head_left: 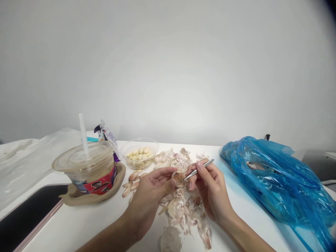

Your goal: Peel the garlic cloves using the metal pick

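Observation:
Between the thumb and fingers of my left hand (156,183) is a garlic clove (178,179) with brownish skin. My right hand (210,185) pinches a slim silver metal tool (204,167), its pointed tip touching or very near the clove. Below and behind both hands, papery garlic skins (181,210) lie scattered over the white table. Left of my left hand are several unpeeled cloves (127,190), some partly covered by the hand. Pale peeled garlic cloves (140,154) fill part of a clear round bowl (126,161) beyond them.
At the left, a lidded cup (86,171) with a straw stands in a brown cardboard holder (119,178). A dark-screened device (34,210) lies before it, near clear plastic (47,154) and a purple-white wrapper (105,134). A blue plastic bag (275,178) covers the right side.

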The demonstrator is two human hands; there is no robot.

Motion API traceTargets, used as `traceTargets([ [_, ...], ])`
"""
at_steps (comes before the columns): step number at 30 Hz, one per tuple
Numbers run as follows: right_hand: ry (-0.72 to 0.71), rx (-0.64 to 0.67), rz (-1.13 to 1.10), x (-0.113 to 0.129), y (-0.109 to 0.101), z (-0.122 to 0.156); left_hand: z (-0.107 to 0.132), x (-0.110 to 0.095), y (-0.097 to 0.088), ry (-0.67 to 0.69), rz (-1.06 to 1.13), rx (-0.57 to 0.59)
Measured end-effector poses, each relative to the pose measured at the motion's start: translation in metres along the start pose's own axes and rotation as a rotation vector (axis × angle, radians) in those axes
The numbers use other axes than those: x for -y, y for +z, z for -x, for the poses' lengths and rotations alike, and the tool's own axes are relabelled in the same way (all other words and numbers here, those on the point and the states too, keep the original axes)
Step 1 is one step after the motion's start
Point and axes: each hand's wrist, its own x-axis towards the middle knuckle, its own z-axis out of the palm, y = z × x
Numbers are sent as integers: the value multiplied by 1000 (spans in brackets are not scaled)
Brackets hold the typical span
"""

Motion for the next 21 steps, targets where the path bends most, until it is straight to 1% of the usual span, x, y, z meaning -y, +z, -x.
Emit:
traceTargets([
  [5,20,38,-60,-1,1,1,1,-2,0,-10,-12,14],
  [11,9,46,-102,-1,2,1,4,-4,0,-14,-9,41],
  [17,-13,53,-76,0,2,3,4,-7,2,-55,13,52],
  [21,-21,43,-57,0,4,4,3,-6,0,-34,19,58],
])
